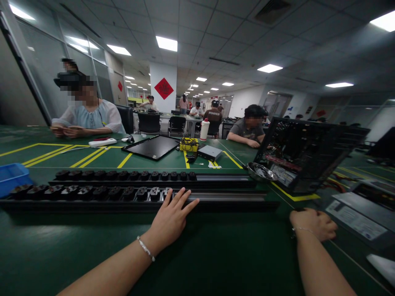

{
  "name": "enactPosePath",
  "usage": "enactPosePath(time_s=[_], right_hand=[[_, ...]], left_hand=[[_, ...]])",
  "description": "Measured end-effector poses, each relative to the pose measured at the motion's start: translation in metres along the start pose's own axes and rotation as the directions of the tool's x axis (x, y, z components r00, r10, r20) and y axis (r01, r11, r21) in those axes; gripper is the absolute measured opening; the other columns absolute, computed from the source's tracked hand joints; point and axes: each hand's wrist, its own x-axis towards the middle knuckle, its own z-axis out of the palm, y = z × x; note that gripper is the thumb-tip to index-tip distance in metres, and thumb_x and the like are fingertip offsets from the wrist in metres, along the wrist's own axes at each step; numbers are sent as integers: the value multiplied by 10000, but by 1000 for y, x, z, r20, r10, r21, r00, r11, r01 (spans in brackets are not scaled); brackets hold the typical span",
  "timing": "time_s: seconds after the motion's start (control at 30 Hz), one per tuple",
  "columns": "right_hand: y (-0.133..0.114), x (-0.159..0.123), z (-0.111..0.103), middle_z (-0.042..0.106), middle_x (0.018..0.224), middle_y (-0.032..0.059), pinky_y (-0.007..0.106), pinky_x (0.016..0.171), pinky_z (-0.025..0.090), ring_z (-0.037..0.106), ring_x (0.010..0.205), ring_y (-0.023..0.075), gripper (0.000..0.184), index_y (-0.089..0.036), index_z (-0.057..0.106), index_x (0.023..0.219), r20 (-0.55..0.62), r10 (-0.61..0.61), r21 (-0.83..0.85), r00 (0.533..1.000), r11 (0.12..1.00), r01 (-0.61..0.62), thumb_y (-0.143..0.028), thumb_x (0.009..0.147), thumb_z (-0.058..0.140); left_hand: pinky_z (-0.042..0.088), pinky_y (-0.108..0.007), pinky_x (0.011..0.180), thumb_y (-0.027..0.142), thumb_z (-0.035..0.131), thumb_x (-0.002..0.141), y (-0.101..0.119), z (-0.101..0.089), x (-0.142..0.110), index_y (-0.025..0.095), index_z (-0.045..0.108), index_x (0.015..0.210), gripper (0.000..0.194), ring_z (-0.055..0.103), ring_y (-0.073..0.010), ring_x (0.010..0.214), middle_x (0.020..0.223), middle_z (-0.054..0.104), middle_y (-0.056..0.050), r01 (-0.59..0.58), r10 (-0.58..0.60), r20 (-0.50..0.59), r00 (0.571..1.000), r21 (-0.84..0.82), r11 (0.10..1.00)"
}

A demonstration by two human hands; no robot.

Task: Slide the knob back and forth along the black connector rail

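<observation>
Two long black strips lie side by side across the green table, each carrying a row of black socket modules. My left hand (171,216) is open, palm down with fingers spread, its fingertips on the front strip (98,205) by the last module (154,193) of the row. To the right of it, the bare metal channel (228,197) of that strip shows. Behind it lies the rear strip (225,178). My right hand (314,224) is closed at the table's right, past the strips' ends and left of a metal box with a label (358,213). Whatever its curled fingers hold is hidden.
An open black computer case (308,152) stands at the right behind a metal bowl (262,171). A blue bin (14,179) is at the far left. Farther back are a dark flat panel (152,146), a yellow basket (189,144), a grey box (210,153) and seated people.
</observation>
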Motion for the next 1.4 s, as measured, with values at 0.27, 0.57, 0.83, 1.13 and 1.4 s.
enactPosePath(time_s=[0.27, 0.57, 0.83, 1.13, 1.4], right_hand=[[-15, -16, -8, 395, 1349, 169, 562, 997, 181, 271, 1273, 348, 422, -215, 581, 1144, -215, -126, 109, 968, 982, 152, -230, 773, 379], [-85, -80, -23, 447, 1356, 113, 464, 1059, 213, 319, 1291, 254, 444, -154, 576, 1159, -159, -721, 99, 674, 668, 738, -314, 851, 300], [-109, -132, -26, 507, 1340, 17, 508, 1065, 206, 374, 1283, 224, 453, -279, 537, 1245, 191, -867, 248, 460, 496, 832, -393, 924, 239], [-108, -127, -30, 503, 1344, 10, 493, 1072, 193, 398, 1268, 215, 464, -275, 527, 1263, 245, -858, 252, 452, 506, 825, -410, 923, 241], [-108, -127, -28, 508, 1340, 6, 489, 1076, 194, 392, 1272, 205, 459, -276, 523, 1264, 244, -857, 240, 453, 506, 829, -409, 929, 240]], left_hand=[[213, -537, 1097, 192, 497, 810, 0, 0, 0, 344, 351, 1365, 594, 288, -257, 1351, 1426, 416, -31, 2, -2, -2, 1000, 14, 1000], [186, -531, 1107, 206, 501, 815, -2, 2, 1, 335, 359, 1364, 581, 342, -244, 1324, 1404, 445, -34, -6, 6, -12, 1000, -1, 1000], [192, -513, 1115, 261, 490, 835, -4, 2, 4, 324, 372, 1358, 540, 238, -245, 1374, 1444, 392, -4, 42, -41, -57, 998, 10, 999], [217, -544, 1085, 450, 419, 856, -15, 1, 2, 71, 441, 1309, 592, 279, -368, 1337, 1419, 383, -202, 348, -325, -167, 931, 133, 928], [175, -542, 1096, 461, 379, 873, -15, -1, 3, 92, 488, 1266, 550, 397, -316, 1281, 1351, 472, -196, 326, -308, -129, 943, 159, 932]])
